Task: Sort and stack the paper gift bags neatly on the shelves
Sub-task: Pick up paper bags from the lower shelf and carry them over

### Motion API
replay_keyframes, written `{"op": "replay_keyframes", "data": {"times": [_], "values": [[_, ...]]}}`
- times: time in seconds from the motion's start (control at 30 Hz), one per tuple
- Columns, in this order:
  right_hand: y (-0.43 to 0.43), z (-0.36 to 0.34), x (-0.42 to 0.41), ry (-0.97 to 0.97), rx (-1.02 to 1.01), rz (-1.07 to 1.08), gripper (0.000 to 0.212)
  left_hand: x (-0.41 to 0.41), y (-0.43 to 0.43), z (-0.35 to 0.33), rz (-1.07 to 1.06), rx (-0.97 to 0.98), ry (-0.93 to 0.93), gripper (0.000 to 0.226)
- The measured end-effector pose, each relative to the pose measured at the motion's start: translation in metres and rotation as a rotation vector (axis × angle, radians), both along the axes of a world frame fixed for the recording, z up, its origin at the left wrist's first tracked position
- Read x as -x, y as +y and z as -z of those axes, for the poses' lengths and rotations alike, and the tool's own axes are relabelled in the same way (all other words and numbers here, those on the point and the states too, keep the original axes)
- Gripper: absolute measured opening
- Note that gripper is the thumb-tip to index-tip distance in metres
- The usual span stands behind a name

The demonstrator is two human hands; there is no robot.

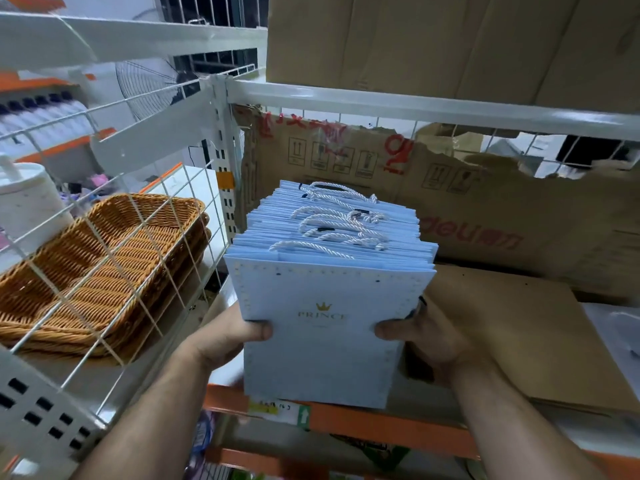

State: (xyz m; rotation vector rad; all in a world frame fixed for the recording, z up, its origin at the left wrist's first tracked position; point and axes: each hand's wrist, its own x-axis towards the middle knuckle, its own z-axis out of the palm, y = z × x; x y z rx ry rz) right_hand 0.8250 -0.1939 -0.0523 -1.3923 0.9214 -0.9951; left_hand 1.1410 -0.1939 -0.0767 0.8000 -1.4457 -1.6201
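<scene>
A thick stack of light blue paper gift bags (325, 292) stands upright on the shelf (363, 424), white rope handles sticking up from the top. The front bag shows a gold crown and the word PRINCE. My left hand (228, 337) grips the stack's left side with the thumb on the front face. On the opposite side, my right hand (422, 334) grips the stack, its thumb also pressed on the front bag. The stack sits at the left end of the shelf, near the white upright post.
A torn cardboard box (485, 209) lines the back of the shelf, and flat cardboard (512, 334) lies to the right of the stack. Beyond a white wire grid (114, 265) on the left sit wicker baskets (104, 258). Large cartons (450, 43) rest on the shelf above.
</scene>
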Motion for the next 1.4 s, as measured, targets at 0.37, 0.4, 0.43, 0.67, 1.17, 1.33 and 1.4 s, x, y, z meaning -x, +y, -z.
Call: {"op": "replay_keyframes", "data": {"times": [0.37, 0.4, 0.43, 0.67, 1.17, 1.33, 1.4], "values": [[-0.023, -0.019, -0.016, -0.151, -0.195, 0.181, 0.066, 0.019, -0.005, -0.016, -0.265, -0.196, 0.092, 0.040], [-0.028, -0.021, -0.019, -0.168, -0.265, 0.204, 0.061, 0.018, -0.005, -0.016, -0.267, -0.276, 0.079, 0.036], [-0.034, -0.020, -0.021, -0.173, -0.346, 0.209, 0.054, 0.017, -0.006, -0.014, -0.259, -0.331, 0.043, 0.036], [-0.043, 0.016, -0.034, -0.055, -0.535, 0.282, 0.081, 0.017, -0.017, -0.011, -0.452, -0.411, -0.299, 0.062], [-0.024, 0.001, -0.043, -0.049, -0.416, 0.391, 0.089, 0.028, -0.006, -0.035, -0.466, -0.329, -0.253, 0.067], [0.004, 0.004, -0.029, -0.089, -0.221, 0.382, 0.081, 0.012, 0.042, -0.036, -0.354, -0.076, -0.510, 0.135], [0.010, 0.011, -0.027, -0.071, -0.218, 0.367, 0.079, 0.013, 0.065, -0.037, -0.187, 0.019, -0.785, 0.150]]}}
